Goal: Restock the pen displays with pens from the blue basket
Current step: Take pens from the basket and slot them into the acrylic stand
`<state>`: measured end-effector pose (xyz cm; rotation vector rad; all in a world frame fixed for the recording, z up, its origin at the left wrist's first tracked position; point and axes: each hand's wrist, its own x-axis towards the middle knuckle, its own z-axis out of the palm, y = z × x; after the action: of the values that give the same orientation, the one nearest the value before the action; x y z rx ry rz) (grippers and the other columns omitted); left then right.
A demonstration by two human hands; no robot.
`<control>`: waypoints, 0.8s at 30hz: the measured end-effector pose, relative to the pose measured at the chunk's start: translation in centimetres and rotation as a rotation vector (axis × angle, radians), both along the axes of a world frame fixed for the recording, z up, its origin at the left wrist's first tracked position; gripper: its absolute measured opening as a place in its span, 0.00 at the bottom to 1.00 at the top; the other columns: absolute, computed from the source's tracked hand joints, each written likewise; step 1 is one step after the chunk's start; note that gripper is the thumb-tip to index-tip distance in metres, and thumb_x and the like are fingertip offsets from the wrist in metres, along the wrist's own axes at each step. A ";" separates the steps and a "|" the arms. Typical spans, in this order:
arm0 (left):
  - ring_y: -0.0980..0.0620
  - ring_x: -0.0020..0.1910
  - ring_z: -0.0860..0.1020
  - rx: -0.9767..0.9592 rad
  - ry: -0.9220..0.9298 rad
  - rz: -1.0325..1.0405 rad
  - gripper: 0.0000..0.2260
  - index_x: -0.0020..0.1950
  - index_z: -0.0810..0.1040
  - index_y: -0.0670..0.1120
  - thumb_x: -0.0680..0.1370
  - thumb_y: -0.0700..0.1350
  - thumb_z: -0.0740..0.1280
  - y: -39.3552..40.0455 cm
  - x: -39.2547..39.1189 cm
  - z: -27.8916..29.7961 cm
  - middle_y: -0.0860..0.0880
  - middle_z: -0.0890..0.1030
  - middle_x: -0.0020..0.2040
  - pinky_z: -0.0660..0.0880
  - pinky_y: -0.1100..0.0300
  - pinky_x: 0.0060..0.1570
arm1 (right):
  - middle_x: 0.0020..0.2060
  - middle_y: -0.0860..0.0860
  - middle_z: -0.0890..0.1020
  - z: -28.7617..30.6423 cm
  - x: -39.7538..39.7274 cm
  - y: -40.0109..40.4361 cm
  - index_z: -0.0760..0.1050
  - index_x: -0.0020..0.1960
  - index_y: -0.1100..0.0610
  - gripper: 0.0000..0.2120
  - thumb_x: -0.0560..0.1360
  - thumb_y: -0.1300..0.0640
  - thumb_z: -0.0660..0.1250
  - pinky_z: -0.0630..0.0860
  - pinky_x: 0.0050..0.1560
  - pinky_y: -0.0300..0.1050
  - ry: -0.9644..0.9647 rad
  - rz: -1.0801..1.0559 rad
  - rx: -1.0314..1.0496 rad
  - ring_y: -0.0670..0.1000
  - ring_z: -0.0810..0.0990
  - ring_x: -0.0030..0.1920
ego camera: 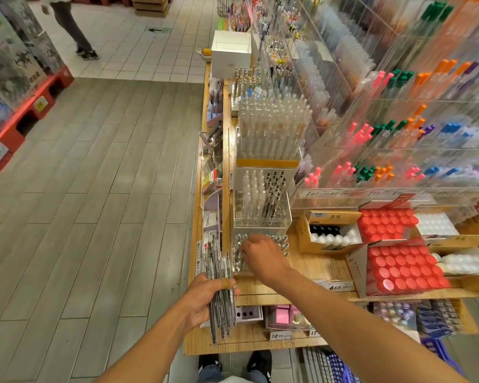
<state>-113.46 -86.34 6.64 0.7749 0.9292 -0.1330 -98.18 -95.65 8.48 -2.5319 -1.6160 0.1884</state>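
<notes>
My left hand (205, 301) grips a bundle of pens (221, 288) — my right hand (263, 255), fingers curled, reaches into the clear pen display (260, 254).

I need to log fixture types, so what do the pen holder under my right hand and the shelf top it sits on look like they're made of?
The pen holder looks like clear acrylic: you see straight through its glossy walls. The shelf top looks like wood or wood-look laminate, tan with a fine straight grain and a matte finish; which one is unclear.
</notes>
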 end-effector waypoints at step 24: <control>0.47 0.34 0.79 0.027 -0.020 -0.029 0.30 0.64 0.70 0.37 0.66 0.39 0.78 0.3 -1.2 -0.1 0.41 0.81 0.39 0.80 0.53 0.33 | 0.45 0.55 0.79 5.2 1.4 -1.4 0.69 0.56 0.51 0.04 0.81 0.56 0.60 0.80 0.42 0.48 0.794 -0.335 0.324 0.54 0.79 0.42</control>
<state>-114.63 -86.04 6.58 0.8133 0.9028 -0.1383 -96.77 -97.05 13.69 -2.0298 -0.8299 0.7140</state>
